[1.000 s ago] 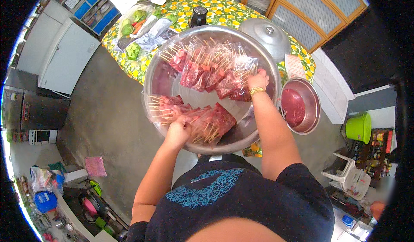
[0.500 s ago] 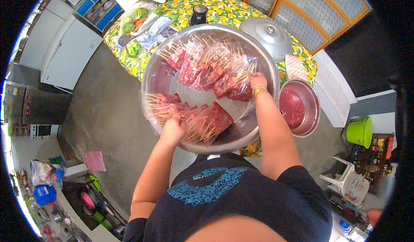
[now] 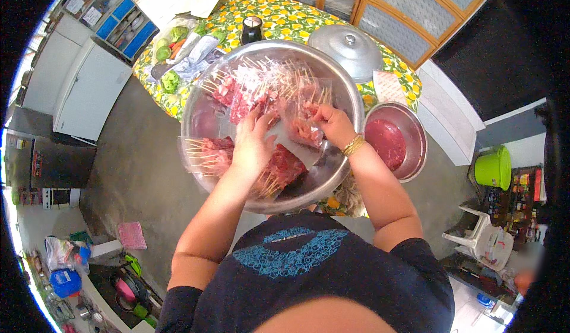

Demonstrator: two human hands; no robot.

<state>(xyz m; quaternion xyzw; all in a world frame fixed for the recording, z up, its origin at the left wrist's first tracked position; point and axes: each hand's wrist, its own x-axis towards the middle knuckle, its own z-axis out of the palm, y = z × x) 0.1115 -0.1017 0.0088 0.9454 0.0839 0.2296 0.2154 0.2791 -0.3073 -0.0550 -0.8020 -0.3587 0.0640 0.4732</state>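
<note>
A wide metal basin (image 3: 195, 104) holds clear plastic bags of raw red meat on wooden skewers. In its far half, my right hand (image 3: 337, 126), with gold bangles at the wrist, pinches the edge of one bag of meat skewers (image 3: 304, 128), which is tilted up. My left hand (image 3: 252, 144) is over the middle of the basin, thumb spread from the fingers, fingertips at the bags beside that one. Below it, more bagged skewers (image 3: 209, 154) lie along the near side, partly hidden by my left hand and forearm.
A metal bowl with red meat (image 3: 389, 143) stands right of the basin. On the lemon-print tablecloth (image 3: 285, 13) are a pot lid (image 3: 349, 53), a dark jar (image 3: 252, 30) and vegetables (image 3: 171, 81). A white plastic chair (image 3: 484, 242) and green bucket (image 3: 493, 170) stand at right.
My left hand has left the near bags and moved up to the far group. My right hand has shifted left and now tilts up a bag of skewers. The view has shifted slightly.
</note>
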